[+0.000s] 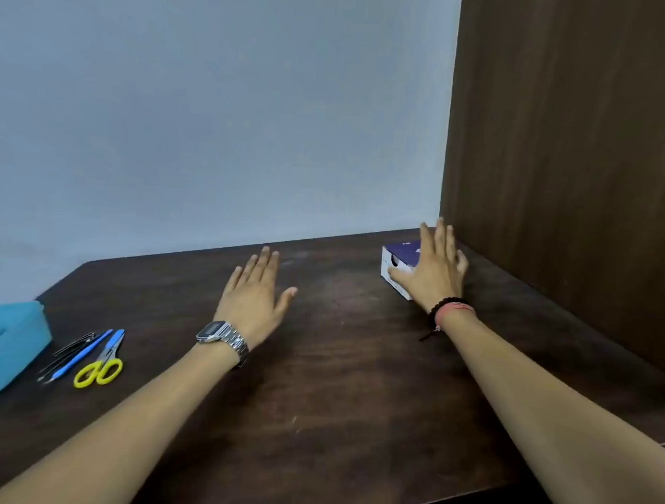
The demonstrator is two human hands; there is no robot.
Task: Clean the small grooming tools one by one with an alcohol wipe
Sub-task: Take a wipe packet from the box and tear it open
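Observation:
A small white and dark-blue box (400,256) sits at the far right of the dark wooden table (338,365). My right hand (434,268) lies over its near right part with fingers spread and straight, the thumb against its front side. My left hand (256,292) hovers flat and empty over the middle of the table, fingers straight. At the left lie small scissors with yellow handles (101,360), a thin blue-handled tool (82,354) and dark metal tools (69,350), side by side.
A teal plastic box (7,346) stands at the table's left edge beside the tools. A brown wooden panel (567,165) walls the right side, and a pale wall (215,115) runs along the back edge.

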